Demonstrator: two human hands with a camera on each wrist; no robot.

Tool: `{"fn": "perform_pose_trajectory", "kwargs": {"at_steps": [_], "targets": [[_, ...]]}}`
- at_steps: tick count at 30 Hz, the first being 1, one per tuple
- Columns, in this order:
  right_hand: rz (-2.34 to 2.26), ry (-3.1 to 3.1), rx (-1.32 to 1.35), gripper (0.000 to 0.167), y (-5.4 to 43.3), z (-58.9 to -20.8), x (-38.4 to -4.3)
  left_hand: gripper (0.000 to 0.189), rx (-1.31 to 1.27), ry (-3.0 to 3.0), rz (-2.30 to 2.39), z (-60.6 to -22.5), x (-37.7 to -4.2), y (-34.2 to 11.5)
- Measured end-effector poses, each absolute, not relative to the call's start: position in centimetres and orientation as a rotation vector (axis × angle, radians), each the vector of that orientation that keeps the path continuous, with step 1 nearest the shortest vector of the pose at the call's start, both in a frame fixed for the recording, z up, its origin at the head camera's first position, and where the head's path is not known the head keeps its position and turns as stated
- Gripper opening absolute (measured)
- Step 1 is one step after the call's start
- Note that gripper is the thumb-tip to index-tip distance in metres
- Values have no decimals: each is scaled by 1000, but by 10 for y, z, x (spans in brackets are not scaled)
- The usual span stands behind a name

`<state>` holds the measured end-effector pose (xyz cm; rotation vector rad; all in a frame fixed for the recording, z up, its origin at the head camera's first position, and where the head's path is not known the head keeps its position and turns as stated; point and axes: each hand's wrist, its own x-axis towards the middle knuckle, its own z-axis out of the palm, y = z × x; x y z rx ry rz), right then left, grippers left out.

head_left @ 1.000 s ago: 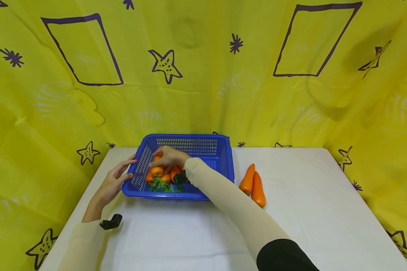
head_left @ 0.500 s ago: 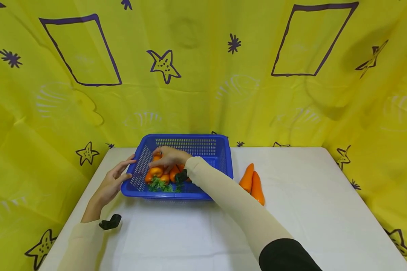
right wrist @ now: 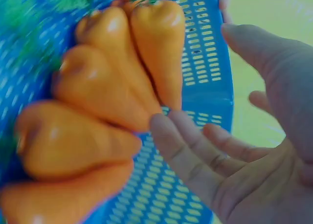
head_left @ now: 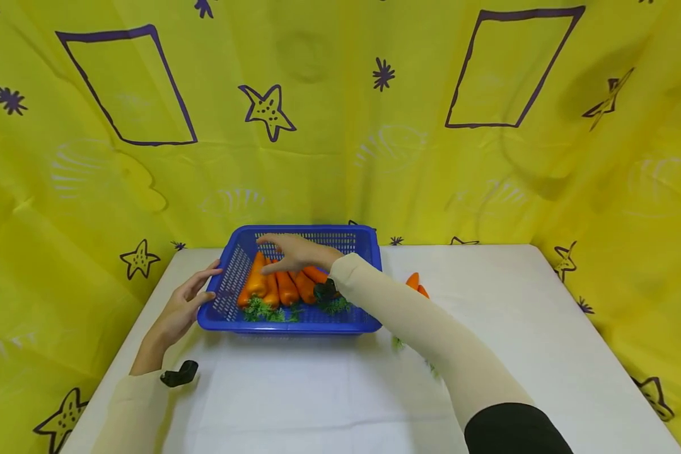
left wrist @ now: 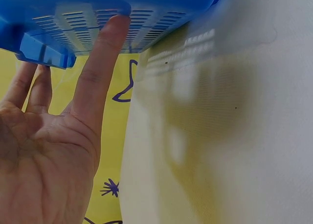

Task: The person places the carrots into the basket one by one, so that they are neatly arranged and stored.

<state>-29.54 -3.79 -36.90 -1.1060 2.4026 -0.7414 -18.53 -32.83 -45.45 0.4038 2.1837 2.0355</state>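
Note:
Several orange carrots (head_left: pixel 286 290) with green leafy tops lie side by side in a blue plastic basket (head_left: pixel 295 326). My right hand (head_left: pixel 302 251) hovers over them with fingers spread and nothing in its grasp. In the right wrist view, its fingertips (right wrist: pixel 164 128) are near the narrow carrot tips. At the basket's left end, my left hand (head_left: pixel 178 309) touches the rim with extended fingers. The left wrist view shows the thumb (left wrist: pixel 93 82) against the basket's slotted side, with other fingers behind the corner.
Two more carrots (head_left: pixel 412 281) lie on the white-covered table (head_left: pixel 295 391) right of the basket, mostly hidden by my right sleeve (head_left: pixel 408 321). A yellow patterned curtain (head_left: pixel 329 157) hangs behind the table and along its sides.
My right hand has let go of the carrots, lifted and opened, moving slightly right; the row of carrots now shows. My left hand keeps its place on the basket. The head view has shifted slightly.

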Motion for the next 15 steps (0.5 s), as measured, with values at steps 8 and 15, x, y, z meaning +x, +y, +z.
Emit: {"fn": "perform_pose_trajectory", "kwargs": {"at_steps": [8, 15], "targets": [[-495, 2571, -1378, 73, 3, -353, -279, 49, 390, 2211, 2019, -455, -187, -330], [-488, 2644, -1380, 75, 47, -345, -263, 50, 397, 2181, 2038, -454, -185, -329]]}}
